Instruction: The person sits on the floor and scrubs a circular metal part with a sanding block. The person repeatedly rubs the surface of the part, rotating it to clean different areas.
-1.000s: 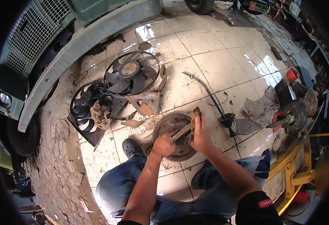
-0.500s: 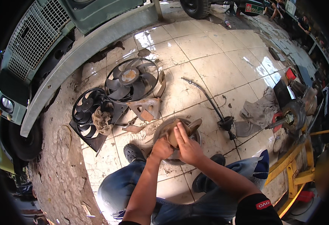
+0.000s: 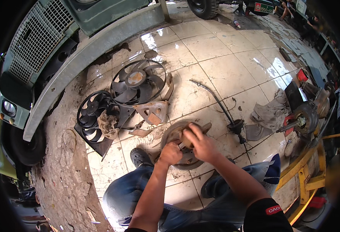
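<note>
On the tiled floor between my feet lies a round, rusty metal drum (image 3: 172,133), its rim showing around my hands. My left hand (image 3: 170,153) is closed in a fist at the drum's left side; a small pale bit shows by its fingers, but what it grips is mostly hidden. My right hand (image 3: 204,146) curls its fingers over a brown, rounded metal piece (image 3: 187,140) above the drum's middle. Part of that piece is covered by my fingers.
Two black radiator fans (image 3: 139,83) lie ahead to the left with a crumpled rag (image 3: 108,124) and a rusty bracket (image 3: 154,112). A black cable (image 3: 216,102) lies ahead right. Further right are grey cloth (image 3: 270,116), a hub with a shaft (image 3: 305,120) and a yellow frame (image 3: 301,174).
My right hand's fingers, stretched flat over the brown piece before, are now bent around it. The piece has tilted and dropped lower, and more of the drum's face shows.
</note>
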The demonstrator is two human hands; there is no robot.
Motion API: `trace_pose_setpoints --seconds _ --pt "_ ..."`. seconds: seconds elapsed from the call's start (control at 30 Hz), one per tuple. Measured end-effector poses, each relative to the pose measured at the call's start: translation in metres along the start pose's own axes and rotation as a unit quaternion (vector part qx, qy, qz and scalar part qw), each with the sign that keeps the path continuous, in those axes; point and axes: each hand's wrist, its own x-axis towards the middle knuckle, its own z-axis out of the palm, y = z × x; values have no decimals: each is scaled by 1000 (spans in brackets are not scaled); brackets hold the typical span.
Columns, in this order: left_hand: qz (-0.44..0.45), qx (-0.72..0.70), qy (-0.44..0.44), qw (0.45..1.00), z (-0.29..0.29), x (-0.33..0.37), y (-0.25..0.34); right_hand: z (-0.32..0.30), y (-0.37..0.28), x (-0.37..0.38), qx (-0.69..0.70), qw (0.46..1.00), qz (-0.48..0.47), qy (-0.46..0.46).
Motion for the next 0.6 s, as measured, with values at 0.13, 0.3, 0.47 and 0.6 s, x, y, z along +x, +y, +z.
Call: trace_pose_setpoints --seconds 0.13,0.3,0.47,0.6 --pt "-13 -69 40 997 -6 -4 11 -5 3 3 90 962 248 64" --pt "-127 -115 -39 984 -10 -2 12 9 -25 -3 70 997 1 34" --pt "83 63 42 994 8 -2 -5 -4 -2 5 72 983 162 53" --pt "-10 -39 32 999 -11 -5 18 -1 -29 2 77 991 92 56"
